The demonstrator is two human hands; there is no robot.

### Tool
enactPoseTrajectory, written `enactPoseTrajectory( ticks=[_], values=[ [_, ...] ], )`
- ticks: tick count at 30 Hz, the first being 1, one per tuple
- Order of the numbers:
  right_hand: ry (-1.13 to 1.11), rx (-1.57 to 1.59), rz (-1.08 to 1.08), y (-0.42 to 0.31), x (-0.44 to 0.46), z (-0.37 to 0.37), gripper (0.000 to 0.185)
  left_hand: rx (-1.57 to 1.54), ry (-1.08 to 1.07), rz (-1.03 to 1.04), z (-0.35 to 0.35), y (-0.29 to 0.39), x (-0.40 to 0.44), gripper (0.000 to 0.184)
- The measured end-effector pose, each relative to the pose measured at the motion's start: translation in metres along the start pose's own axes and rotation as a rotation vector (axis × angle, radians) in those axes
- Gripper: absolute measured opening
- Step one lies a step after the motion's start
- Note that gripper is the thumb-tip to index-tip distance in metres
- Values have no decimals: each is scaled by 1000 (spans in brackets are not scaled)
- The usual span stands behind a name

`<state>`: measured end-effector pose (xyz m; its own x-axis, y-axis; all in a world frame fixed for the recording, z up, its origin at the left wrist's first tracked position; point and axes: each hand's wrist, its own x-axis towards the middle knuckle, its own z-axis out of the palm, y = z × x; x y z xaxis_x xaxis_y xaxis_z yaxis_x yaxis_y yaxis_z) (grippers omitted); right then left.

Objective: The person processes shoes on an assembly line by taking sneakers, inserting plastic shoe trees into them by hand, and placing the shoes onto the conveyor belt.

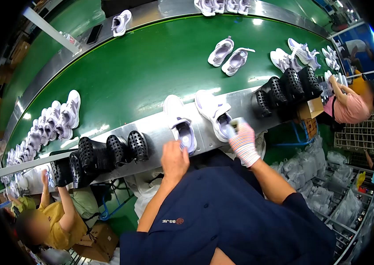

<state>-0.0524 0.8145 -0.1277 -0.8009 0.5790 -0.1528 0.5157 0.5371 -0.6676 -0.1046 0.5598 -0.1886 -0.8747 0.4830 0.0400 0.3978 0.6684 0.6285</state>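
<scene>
Two white sneakers with lilac linings lie side by side on the metal ledge before me, toes pointing away. My bare left hand (176, 161) is closed at the heel of the left sneaker (174, 107), its fingers on the back edge of the opening. In a striped knit glove, my right hand (243, 143) holds the heel of the right sneaker (206, 105), the fingers bent around its collar. The fingertips of both hands are partly hidden. Black perforated boot-shaped forms (137, 146) stand on the ledge to the left, and more such black forms (276, 92) stand to the right.
Beyond the ledge runs a green conveyor belt (151, 57) carrying a sneaker pair (236, 62) and rows of sneakers (54, 121). A phone (94, 34) lies on the far rail. Co-workers sit at left (63, 221) and right (350, 106). Bagged items fill a rack (328, 216).
</scene>
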Motion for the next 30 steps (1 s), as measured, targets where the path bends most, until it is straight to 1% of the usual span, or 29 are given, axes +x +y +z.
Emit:
enactPoseTrajectory(
  ticks=[1, 3, 4, 5, 6, 7, 8, 9, 10, 11, 13, 14, 16, 19, 20, 21, 22, 23, 25, 27, 28, 30],
  values=[
    [55, -166, 17, 26, 13, -5, 33, -3, -9, 2, 4, 6, -1, 59],
    [173, -322, -211, 69, 41, 10, 47, -76, -51, 172, 17, 28, 5, 61],
    [65, -291, -182, 66, 50, 15, 52, -27, -155, 116, 24, 37, 10, 64],
    [-44, -260, -149, 62, 55, 22, 56, -28, -160, 122, 30, 44, 18, 64],
    [-209, -220, 65, 64, 63, 33, 58, -94, -324, 28, 39, 47, 29, 67],
    [-208, -274, 21, 54, 63, 36, 57, -158, -485, -69, 47, 49, 39, 70],
    [-216, -322, 29, 46, 62, 43, 56, -216, -483, -48, 54, 49, 42, 79],
    [-224, -371, 38, 39, 61, 51, 55, -213, -485, -47, 54, 50, 42, 79],
    [-199, -436, 54, 36, 61, 59, 55, -148, -432, -60, 55, 52, 42, 81],
    [-186, -440, 86, 34, 58, 65, 51, -82, -382, -73, 54, 53, 42, 83],
    [-220, -423, 116, 30, 58, 74, 50, -14, -378, -65, 50, 51, 47, 85],
    [-274, -495, 55, 40, 61, 82, 52, 11, -401, -36, 48, 51, 47, 82],
    [-248, -489, 84, 39, 64, 89, 52, 115, -422, 34, 44, 62, 46, 73],
    [-219, -416, 107, 30, 68, 83, 53, 173, -400, 65, 52, 65, 42, 69],
    [-197, -314, 99, 32, 68, 79, 48, 203, -414, 55, 56, 62, 44, 57],
    [-177, -215, 91, 37, 67, 74, 45, 209, -412, 66, 62, 53, 49, 57],
    [-232, -116, 113, 43, 62, 68, 51, 275, -428, 38, 67, 42, 56, 44],
    [-171, 113, 33, 53, 55, 65, 47, 339, -438, 9, 70, 30, 65, 33],
    [-228, 97, 41, 73, 54, 45, 42, 357, -315, 42, 50, 12, 97, 25],
    [-262, 79, 68, 78, 48, 10, 39, 472, -177, 83, 41, -11, 141, 25],
    [-227, 76, 61, 87, 46, -2, 40, 489, -151, 89, 38, -26, 169, 25],
    [-224, 128, 184, 103, 43, -25, 38, 529, -142, 76, 24, -44, 230, 29]
  ],
)
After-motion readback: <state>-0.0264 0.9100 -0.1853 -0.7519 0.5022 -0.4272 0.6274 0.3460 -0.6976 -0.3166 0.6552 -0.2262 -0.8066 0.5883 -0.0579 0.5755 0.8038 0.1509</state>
